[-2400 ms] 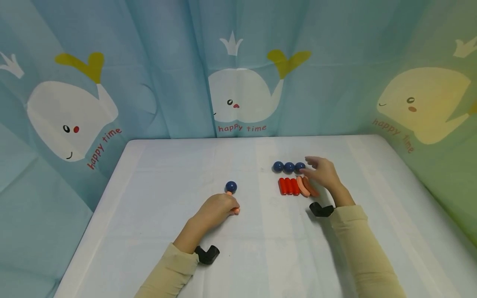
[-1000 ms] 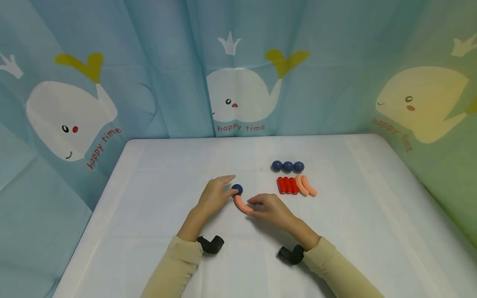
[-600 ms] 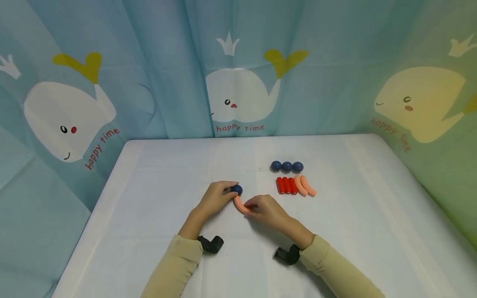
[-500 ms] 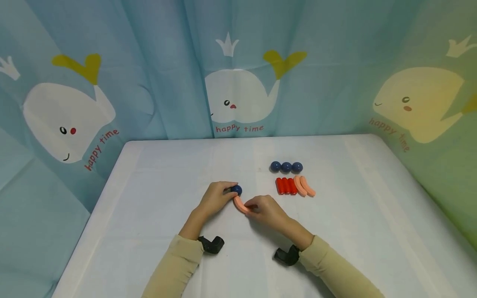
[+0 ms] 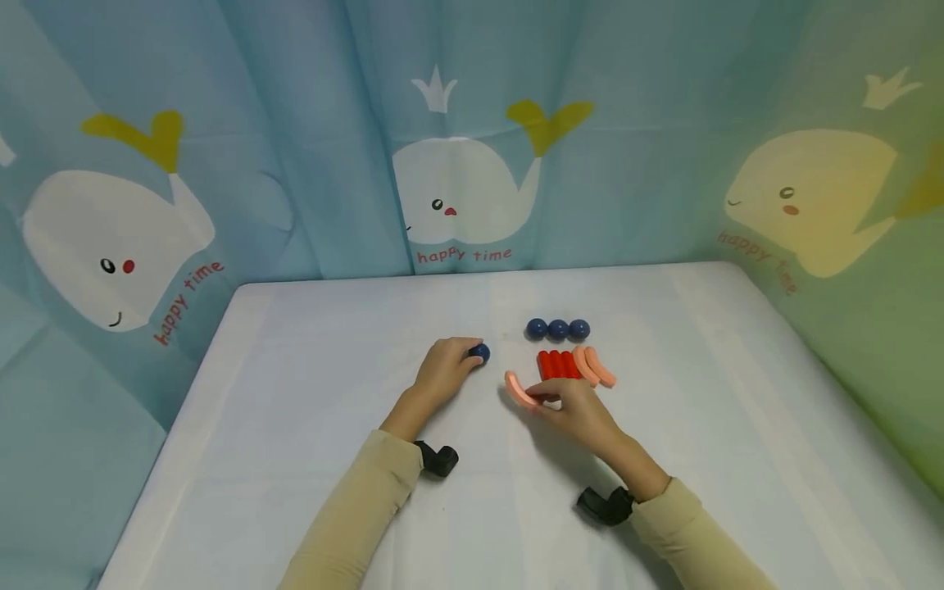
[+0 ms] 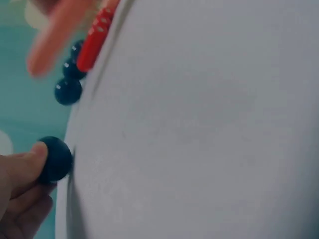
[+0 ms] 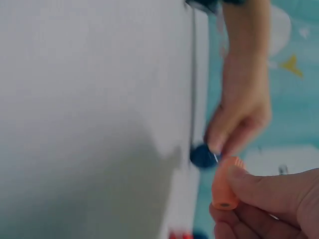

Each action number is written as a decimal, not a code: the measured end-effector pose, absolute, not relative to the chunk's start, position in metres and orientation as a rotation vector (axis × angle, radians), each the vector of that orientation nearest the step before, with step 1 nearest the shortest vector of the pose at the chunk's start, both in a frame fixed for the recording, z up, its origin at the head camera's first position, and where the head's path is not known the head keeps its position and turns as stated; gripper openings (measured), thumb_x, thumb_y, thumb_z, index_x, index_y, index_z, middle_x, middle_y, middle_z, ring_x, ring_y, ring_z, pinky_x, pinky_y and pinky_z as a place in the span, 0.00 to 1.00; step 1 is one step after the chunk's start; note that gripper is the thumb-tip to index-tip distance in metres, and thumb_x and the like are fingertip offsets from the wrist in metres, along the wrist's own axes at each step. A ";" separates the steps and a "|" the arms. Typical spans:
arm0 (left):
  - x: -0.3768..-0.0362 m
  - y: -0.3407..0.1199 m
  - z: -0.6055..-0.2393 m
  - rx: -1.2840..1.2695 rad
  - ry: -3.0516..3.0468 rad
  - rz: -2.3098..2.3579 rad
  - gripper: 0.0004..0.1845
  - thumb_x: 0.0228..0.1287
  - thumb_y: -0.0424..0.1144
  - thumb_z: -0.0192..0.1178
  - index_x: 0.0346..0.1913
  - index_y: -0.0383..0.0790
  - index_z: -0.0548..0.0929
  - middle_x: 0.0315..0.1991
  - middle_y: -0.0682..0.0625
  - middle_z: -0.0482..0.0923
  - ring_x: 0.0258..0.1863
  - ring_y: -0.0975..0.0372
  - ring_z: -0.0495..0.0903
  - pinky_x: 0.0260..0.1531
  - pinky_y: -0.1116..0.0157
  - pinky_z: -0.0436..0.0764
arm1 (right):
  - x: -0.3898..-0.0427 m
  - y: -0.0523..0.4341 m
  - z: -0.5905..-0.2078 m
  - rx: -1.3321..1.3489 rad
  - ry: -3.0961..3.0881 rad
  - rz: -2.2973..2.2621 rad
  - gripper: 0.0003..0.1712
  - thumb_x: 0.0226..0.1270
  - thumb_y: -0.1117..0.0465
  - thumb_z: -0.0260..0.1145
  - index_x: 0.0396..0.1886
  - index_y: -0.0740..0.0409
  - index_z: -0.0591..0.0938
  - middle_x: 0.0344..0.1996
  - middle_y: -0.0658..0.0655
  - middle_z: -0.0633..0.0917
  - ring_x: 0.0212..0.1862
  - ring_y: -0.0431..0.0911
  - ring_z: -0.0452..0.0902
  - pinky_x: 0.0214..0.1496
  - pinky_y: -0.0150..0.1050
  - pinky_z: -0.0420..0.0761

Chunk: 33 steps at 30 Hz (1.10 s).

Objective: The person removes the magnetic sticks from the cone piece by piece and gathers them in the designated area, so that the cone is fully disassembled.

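My left hand (image 5: 445,369) pinches a dark blue ball (image 5: 480,353) between thumb and fingers, just left of the table's middle. In the left wrist view the ball (image 6: 56,160) shows at the fingertips. My right hand (image 5: 578,414) grips one end of a curved orange rod (image 5: 519,390), its free end pointing up and left toward the ball. Ball and rod are apart in the head view. A dark dot marks the near end of the rod (image 7: 225,194) in the right wrist view. Beneath the rod a shadow falls on the table.
Three blue balls (image 5: 558,330) sit in a row beyond my right hand. Just nearer, three short red rods (image 5: 556,365) lie side by side with two curved orange rods (image 5: 600,367). A whale-print curtain (image 5: 317,164) hangs behind the white table (image 5: 317,352).
The right hand came from the row of pieces to the lone rod and gripped it. The left hand took the ball. Both hands then moved away and to the right, the rod parting from the ball.
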<state>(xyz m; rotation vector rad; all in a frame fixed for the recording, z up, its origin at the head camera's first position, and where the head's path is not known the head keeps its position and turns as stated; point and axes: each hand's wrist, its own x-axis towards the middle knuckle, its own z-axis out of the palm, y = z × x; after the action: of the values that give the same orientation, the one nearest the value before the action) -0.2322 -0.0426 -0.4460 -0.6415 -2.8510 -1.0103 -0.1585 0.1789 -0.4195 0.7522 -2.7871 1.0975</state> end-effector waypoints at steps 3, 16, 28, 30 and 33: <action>-0.244 -0.036 -0.443 -0.635 -2.883 -0.979 0.20 0.62 0.39 0.59 0.56 0.37 0.77 0.53 0.46 0.76 0.54 0.56 0.73 0.55 0.61 0.69 | -0.162 0.200 -0.413 0.620 -2.762 1.076 0.12 0.48 0.74 0.70 0.36 0.69 0.84 0.32 0.59 0.85 0.35 0.50 0.81 0.38 0.46 0.80; -0.274 -0.013 -0.443 -0.543 -2.904 -1.054 0.20 0.62 0.39 0.59 0.56 0.38 0.77 0.54 0.46 0.76 0.56 0.56 0.72 0.56 0.62 0.68 | -0.176 0.275 -0.409 0.206 -2.738 1.010 0.15 0.57 0.68 0.67 0.43 0.73 0.81 0.37 0.68 0.83 0.40 0.60 0.80 0.38 0.51 0.79; -0.276 -0.011 -0.442 -0.522 -2.883 -1.126 0.19 0.62 0.38 0.59 0.56 0.38 0.77 0.54 0.46 0.76 0.56 0.56 0.72 0.56 0.62 0.67 | -0.192 0.291 -0.431 0.119 -2.834 0.989 0.13 0.58 0.67 0.66 0.41 0.73 0.81 0.37 0.69 0.82 0.40 0.59 0.79 0.39 0.49 0.77; -0.276 -0.010 -0.442 -0.519 -2.891 -1.118 0.19 0.63 0.38 0.59 0.56 0.38 0.77 0.54 0.46 0.76 0.56 0.56 0.71 0.56 0.62 0.67 | -0.192 0.291 -0.431 0.124 -2.848 0.993 0.13 0.58 0.67 0.66 0.41 0.73 0.81 0.37 0.68 0.83 0.40 0.58 0.79 0.39 0.48 0.77; -0.276 -0.010 -0.442 -0.513 -2.894 -1.104 0.19 0.63 0.38 0.59 0.56 0.38 0.77 0.54 0.46 0.76 0.56 0.56 0.72 0.56 0.63 0.67 | -0.191 0.289 -0.429 0.135 -2.879 0.998 0.13 0.59 0.68 0.65 0.42 0.73 0.81 0.38 0.68 0.82 0.40 0.58 0.78 0.40 0.48 0.77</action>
<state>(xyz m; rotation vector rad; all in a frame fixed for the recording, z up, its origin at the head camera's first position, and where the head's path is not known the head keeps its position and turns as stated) -0.2760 -0.0096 -0.4416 -0.5126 -2.8937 -1.1042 -0.1910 0.2893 -0.4294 0.1352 -2.8794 0.9977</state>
